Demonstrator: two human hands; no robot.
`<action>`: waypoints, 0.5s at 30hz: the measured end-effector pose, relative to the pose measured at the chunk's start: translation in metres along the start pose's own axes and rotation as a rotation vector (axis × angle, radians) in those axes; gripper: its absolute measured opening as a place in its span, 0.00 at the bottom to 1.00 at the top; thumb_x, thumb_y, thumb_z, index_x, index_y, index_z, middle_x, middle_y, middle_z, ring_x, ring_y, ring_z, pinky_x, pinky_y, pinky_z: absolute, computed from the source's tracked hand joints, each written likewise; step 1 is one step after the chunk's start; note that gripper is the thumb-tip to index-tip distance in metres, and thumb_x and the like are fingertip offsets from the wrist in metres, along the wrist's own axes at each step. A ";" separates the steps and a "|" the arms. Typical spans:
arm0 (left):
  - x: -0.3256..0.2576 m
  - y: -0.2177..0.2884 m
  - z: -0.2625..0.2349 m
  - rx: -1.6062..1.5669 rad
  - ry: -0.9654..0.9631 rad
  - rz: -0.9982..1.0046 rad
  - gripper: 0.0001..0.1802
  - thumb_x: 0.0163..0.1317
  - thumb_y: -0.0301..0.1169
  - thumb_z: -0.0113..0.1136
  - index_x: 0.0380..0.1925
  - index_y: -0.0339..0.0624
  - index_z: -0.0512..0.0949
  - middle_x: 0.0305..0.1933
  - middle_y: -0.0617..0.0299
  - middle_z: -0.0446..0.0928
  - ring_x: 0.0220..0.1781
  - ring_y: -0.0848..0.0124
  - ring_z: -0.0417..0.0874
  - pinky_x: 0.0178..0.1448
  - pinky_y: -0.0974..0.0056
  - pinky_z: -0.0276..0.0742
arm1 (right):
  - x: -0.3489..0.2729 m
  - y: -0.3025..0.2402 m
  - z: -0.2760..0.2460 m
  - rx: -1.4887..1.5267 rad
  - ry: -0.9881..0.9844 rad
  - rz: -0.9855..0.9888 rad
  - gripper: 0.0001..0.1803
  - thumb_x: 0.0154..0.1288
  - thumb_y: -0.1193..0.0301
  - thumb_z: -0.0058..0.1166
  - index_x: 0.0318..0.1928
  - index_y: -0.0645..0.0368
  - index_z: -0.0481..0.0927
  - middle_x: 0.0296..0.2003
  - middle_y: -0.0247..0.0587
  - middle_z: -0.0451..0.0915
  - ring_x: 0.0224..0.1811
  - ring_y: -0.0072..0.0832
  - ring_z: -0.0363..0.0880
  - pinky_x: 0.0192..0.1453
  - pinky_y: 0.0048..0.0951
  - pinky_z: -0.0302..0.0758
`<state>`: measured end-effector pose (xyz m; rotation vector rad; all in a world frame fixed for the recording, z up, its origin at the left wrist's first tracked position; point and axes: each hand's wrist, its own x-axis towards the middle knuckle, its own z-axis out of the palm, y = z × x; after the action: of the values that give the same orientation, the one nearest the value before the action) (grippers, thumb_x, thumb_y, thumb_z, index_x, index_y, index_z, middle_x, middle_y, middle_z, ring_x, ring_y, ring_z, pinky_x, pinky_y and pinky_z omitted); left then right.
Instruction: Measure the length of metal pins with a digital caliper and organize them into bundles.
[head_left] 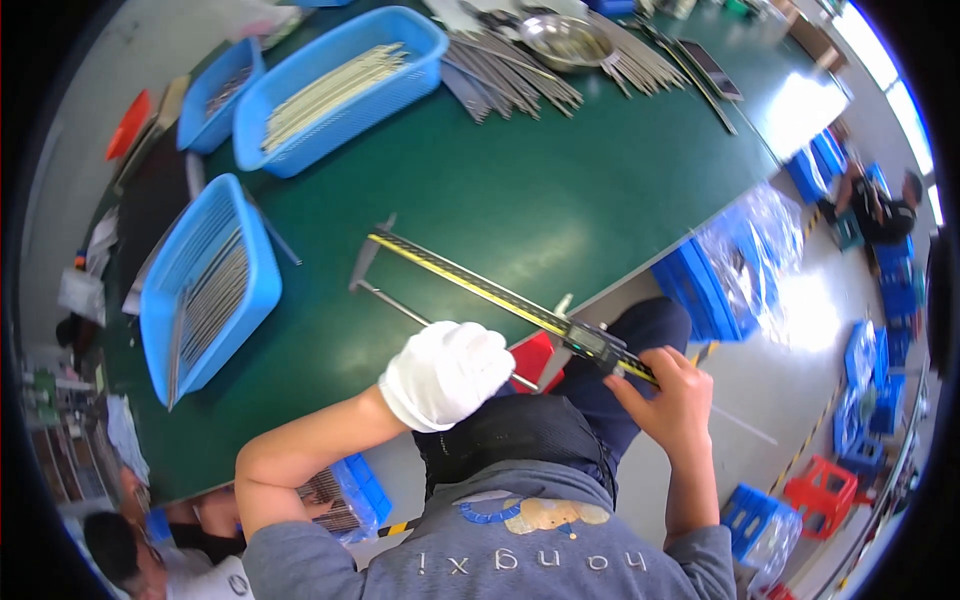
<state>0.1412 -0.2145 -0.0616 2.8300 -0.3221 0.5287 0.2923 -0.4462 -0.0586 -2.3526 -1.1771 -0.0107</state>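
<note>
My left hand (450, 374), in a white glove, is closed around a thin metal rod (398, 305). The rod's far end is at the far jaw of a long digital caliper (480, 288), and its near end is by the sliding jaw. Whether both jaws touch the rod is hard to tell. My bare right hand (668, 398) grips the caliper near its display, thumb and fingers on the beam. Both hands are over the table's near edge, above my lap.
On the green table (560, 180), a blue basket (268, 290) of metal rods stands left; a larger blue basket (345, 135) holds pale rods. Loose rods (520, 75), a metal bowl (568, 42) and a phone (712, 70) lie farther back. Another person (125, 550) sits lower left.
</note>
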 end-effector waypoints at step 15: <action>0.001 0.006 0.019 0.053 0.231 -0.057 0.06 0.41 0.33 0.56 0.21 0.49 0.72 0.23 0.66 0.64 0.26 0.70 0.71 0.27 0.66 0.71 | 0.005 -0.004 -0.008 0.077 -0.064 -0.060 0.16 0.49 0.69 0.64 0.39 0.60 0.79 0.22 0.39 0.74 0.18 0.30 0.73 0.22 0.28 0.68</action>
<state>0.1465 -0.2253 -0.0774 2.7806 -0.1847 0.8530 0.2936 -0.4442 -0.0486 -2.2653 -1.2559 0.0884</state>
